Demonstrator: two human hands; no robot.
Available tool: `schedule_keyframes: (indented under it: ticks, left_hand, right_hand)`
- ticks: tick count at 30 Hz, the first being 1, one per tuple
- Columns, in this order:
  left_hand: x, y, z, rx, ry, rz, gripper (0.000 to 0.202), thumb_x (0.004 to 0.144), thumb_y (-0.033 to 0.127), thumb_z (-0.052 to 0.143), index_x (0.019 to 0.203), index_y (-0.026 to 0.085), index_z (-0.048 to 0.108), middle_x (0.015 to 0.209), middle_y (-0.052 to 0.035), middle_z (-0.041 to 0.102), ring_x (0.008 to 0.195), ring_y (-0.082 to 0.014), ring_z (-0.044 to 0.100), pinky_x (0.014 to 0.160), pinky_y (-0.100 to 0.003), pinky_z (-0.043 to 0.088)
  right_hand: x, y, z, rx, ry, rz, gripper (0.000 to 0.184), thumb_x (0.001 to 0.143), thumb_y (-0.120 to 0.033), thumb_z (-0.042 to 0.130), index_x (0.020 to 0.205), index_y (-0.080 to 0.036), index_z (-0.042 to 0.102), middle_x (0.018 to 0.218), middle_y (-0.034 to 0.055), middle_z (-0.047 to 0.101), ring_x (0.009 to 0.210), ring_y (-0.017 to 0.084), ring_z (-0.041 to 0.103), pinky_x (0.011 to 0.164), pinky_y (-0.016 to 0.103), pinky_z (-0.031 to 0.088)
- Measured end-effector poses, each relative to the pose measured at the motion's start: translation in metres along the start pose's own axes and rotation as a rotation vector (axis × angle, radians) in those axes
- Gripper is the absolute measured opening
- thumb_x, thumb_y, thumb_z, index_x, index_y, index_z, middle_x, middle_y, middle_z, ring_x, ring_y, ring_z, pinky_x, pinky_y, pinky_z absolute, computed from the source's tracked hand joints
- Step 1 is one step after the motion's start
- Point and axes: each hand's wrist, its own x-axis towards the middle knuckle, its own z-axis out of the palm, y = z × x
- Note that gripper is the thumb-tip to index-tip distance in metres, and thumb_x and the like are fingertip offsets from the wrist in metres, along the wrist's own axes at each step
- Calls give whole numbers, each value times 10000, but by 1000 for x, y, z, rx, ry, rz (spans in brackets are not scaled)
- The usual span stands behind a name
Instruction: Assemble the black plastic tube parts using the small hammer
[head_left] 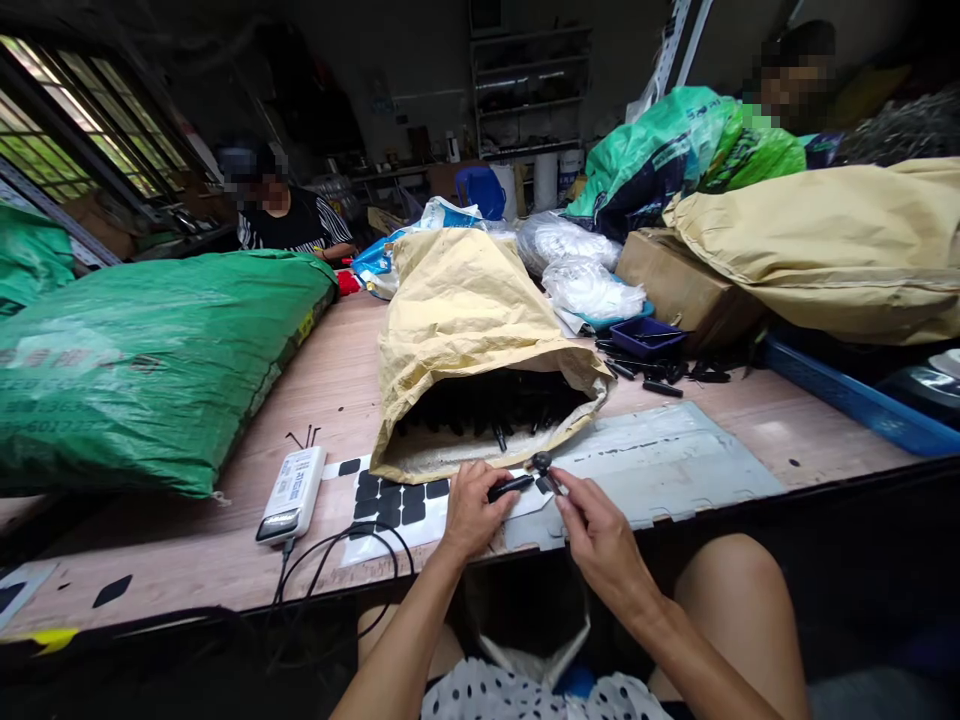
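My left hand [472, 505] is closed around a short black rod-like part [511, 487] at the near edge of the wooden table [330, 370]. Just to its right, my right hand [592, 525] pinches a small black piece with a round head [541, 463], close to the rod's tip. Both hands sit right in front of the open mouth of a tan paper sack [465, 330] filled with several black parts. Under my left hand lies a white sheet of black square pads [394, 500]. A grey flat panel [660, 460] lies under and beyond my right hand.
A white power bank [292, 492] with a black cable lies to the left. A big green sack [150, 360] fills the left side. Boxes, tan and green bags, a blue tray [645, 335] and loose black parts crowd the right. Two other people sit at the far side.
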Motion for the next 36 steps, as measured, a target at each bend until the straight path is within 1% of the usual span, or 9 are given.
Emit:
schedule_keyframes:
  ticks: [3, 10, 13, 18, 22, 24, 30, 33, 36]
  left_hand:
    - [0, 0, 0, 7, -7, -14, 219, 850, 277, 741, 1068, 281, 750, 953, -17, 668, 989, -230, 552, 889, -374, 388]
    - [0, 4, -1, 5, -14, -30, 179, 863, 288, 724, 1037, 295, 767, 917, -14, 644, 963, -222, 536, 873, -371, 381]
    - [0, 4, -1, 6, -4, -34, 166, 863, 285, 718, 1021, 289, 768, 913, -14, 645, 963, -220, 538, 874, -370, 387]
    - [0, 2, 1, 6, -2, -32, 205, 854, 315, 734, 1054, 283, 761, 952, -20, 666, 991, -233, 555, 895, -390, 394]
    - [0, 1, 1, 12, 6, -21, 195, 862, 305, 717, 1049, 280, 763, 944, -26, 667, 982, -234, 558, 889, -384, 408]
    - [-1, 2, 0, 9, 9, -14, 191, 869, 307, 708, 1048, 274, 764, 943, -28, 667, 981, -234, 556, 889, -381, 411]
    - [-1, 2, -3, -10, -29, -9, 223, 955, 388, 604, 1074, 277, 757, 956, -32, 659, 990, -235, 551, 903, -390, 397]
    - [0, 1, -3, -5, -41, -13, 270, 1003, 415, 528, 1067, 275, 750, 962, -31, 656, 981, -231, 537, 911, -395, 382]
    - [0, 1, -3, 23, -47, -10, 321, 1037, 415, 457, 1008, 257, 734, 963, -29, 653, 965, -224, 527, 905, -390, 369]
  right_hand:
    - [-5, -7, 12, -29, -45, -39, 388, 1029, -254, 403, 1367, -243, 592, 1112, 69, 686, 1009, 180, 672, 911, 313, 549]
    - [-10, -10, 20, -246, -12, -152, 444, 1024, -205, 405, 1432, -271, 570, 932, 52, 640, 846, 171, 648, 791, 280, 546]
    - [-8, -11, 16, -315, -51, -131, 441, 1022, -201, 395, 1404, -281, 600, 895, 39, 623, 812, 164, 640, 752, 260, 536]
    - [-2, -11, 7, -306, 24, -77, 446, 1040, -261, 375, 1445, -255, 561, 958, 64, 639, 866, 177, 646, 813, 278, 529]
    - [-4, -8, 7, -331, -48, -48, 440, 1037, -265, 356, 1411, -285, 588, 939, 46, 639, 832, 169, 648, 748, 257, 517]
    - [-2, -6, 3, -313, -20, -13, 435, 1038, -285, 356, 1399, -284, 598, 953, 45, 640, 850, 169, 648, 764, 260, 511]
    - [25, 21, -33, -448, 308, 189, 431, 1003, -311, 431, 1388, -278, 622, 978, 56, 623, 886, 198, 595, 760, 301, 451]
    - [37, 47, -43, -587, 288, 313, 421, 974, -252, 464, 1350, -267, 655, 948, 61, 594, 867, 205, 546, 698, 314, 381]
    - [47, 68, -40, -716, 245, 381, 400, 964, -223, 479, 1300, -262, 691, 937, 73, 573, 855, 207, 500, 676, 321, 311]
